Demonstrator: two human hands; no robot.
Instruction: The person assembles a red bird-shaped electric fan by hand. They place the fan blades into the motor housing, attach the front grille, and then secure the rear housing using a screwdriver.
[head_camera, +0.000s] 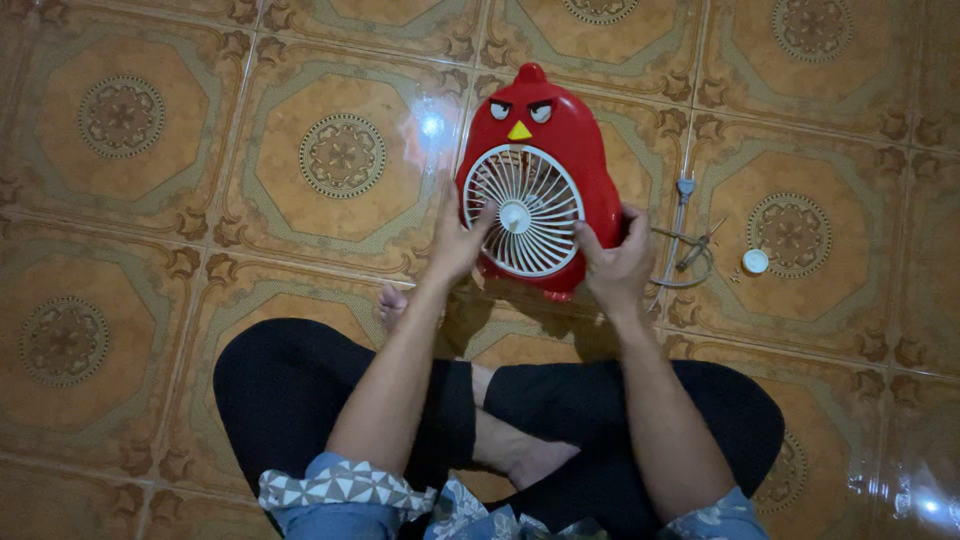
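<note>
One red bird-shaped plastic fan (540, 180) on patterned tiled floor (200, 200): left hand (458, 240) and right hand (615, 262) grasp its sides; one white round cap (756, 261) lies right.

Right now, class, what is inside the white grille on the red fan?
Through the grille, white blades fan out from a round white hub. The left hand covers the grille's left edge; the motor behind cannot be seen.

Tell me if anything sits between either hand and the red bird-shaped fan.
Nothing visible does. The left hand already rests on the white grille of the red bird-shaped fan, and the right hand grips its right edge. The cable and white cap lie off to the side.
</note>
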